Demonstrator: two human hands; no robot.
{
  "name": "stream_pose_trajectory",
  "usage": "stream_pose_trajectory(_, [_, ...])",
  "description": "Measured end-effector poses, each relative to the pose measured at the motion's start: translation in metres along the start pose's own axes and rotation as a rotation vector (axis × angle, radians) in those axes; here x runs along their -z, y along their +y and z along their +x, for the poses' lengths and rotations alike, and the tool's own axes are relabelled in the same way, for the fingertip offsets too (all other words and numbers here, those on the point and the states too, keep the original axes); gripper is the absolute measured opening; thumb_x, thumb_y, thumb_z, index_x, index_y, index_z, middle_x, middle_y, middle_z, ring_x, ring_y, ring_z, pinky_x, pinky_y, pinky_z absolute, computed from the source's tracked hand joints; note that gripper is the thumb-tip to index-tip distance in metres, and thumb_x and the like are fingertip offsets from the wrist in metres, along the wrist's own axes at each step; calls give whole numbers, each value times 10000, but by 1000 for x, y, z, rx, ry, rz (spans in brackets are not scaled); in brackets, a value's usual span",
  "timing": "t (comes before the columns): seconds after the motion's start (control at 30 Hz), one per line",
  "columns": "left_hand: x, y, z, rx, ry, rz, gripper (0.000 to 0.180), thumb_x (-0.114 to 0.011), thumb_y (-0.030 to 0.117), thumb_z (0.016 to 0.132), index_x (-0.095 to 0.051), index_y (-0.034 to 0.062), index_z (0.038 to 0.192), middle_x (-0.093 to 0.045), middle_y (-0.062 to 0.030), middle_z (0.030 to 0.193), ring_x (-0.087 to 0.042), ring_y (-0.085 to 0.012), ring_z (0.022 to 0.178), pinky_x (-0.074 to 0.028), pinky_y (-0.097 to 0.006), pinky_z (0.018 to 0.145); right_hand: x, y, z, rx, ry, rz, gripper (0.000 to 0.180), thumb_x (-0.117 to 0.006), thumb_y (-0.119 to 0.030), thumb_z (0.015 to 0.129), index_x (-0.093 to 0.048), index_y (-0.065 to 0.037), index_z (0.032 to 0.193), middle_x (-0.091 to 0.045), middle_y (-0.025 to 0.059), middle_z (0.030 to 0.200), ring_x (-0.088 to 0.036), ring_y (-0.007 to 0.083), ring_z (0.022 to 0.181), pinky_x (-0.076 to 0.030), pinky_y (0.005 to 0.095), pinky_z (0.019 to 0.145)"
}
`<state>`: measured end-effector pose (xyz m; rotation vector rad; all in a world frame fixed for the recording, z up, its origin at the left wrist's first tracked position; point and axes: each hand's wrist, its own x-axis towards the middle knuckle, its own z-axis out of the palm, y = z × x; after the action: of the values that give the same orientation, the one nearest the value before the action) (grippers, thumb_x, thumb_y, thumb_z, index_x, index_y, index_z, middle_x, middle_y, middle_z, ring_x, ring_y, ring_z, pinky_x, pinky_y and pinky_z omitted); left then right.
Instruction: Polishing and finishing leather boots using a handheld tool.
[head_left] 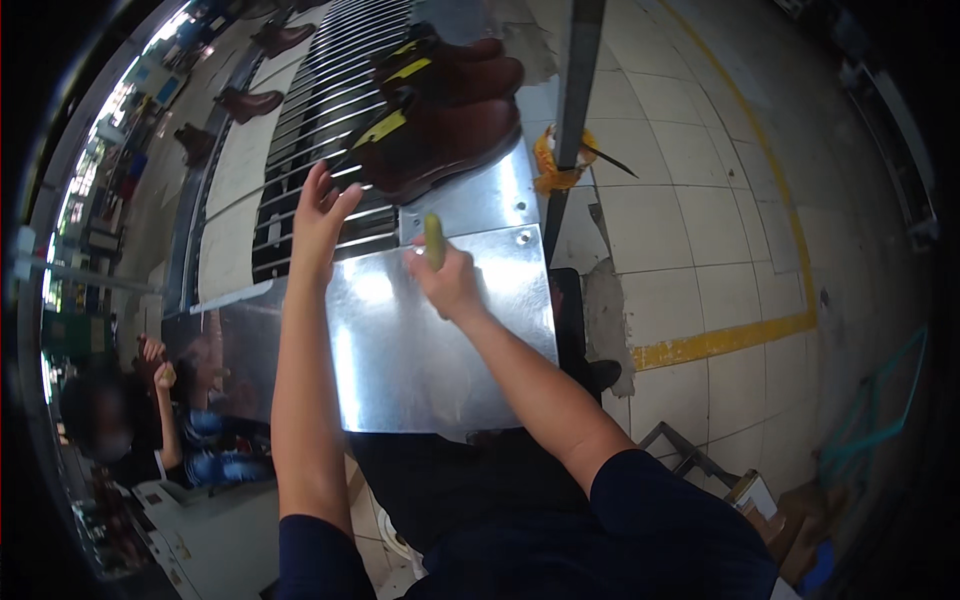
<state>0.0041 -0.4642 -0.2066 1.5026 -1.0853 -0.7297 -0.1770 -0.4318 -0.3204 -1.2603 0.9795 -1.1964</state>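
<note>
My left hand (322, 222) is raised beside the nearest dark brown ankle boot (450, 145), its fingers apart and nothing in them. Whether its fingertips touch the boot's heel end, I cannot tell. Over the shiny metal plate (430, 350), my right hand (450, 283) is closed around a short, rounded yellow-green stick (433, 240). The stick's upper end shows above the fist; its exact kind is unclear. Behind the nearest boot stands another brown boot (470, 78), and part of a third is visible farther back. Yellow labels lie on the boots.
Beyond the plate runs a roller conveyor (335, 85). More brown boots (250, 104) stand along a pale belt on the left. An upright metal post (580, 80) with an orange-yellow wrapped bundle (558, 163) rises at the right. A co-worker (165, 420) sits at the lower left.
</note>
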Motion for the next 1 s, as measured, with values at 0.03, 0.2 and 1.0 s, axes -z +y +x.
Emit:
stream_pose_trajectory(0.03, [-23,-4,22,24,-16,-78,873,-878,246,811,-418,45,1525,-515,-178,1487,-516,-253,1341,-441,-372,1089,-1,2,1,35,10,2,374,-729,-263,920,-667,37,1135,-735,107,813,-711,176,750,-549,326,710])
stream_pose_trajectory(0.2, [-79,-26,53,-155,98,-103,615,-886,116,786,-559,-1,1294,-694,-87,1188,-653,-187,1051,-483,-306,982,-3,-8,4,-18,55,38,309,-697,-217,944,-662,30,1126,-732,160,855,-731,261,773,-557,360,706])
stream_pose_trajectory(1.0, [63,-6,-229,-359,-345,187,1061,-927,113,616,-379,56,1522,-515,-139,1471,-484,-297,1396,-357,-406,1182,-11,-22,-42,-284,-865,254,244,-740,-205,927,-738,-22,1088,-739,117,1142,-683,215,1097,-503,353,1022])
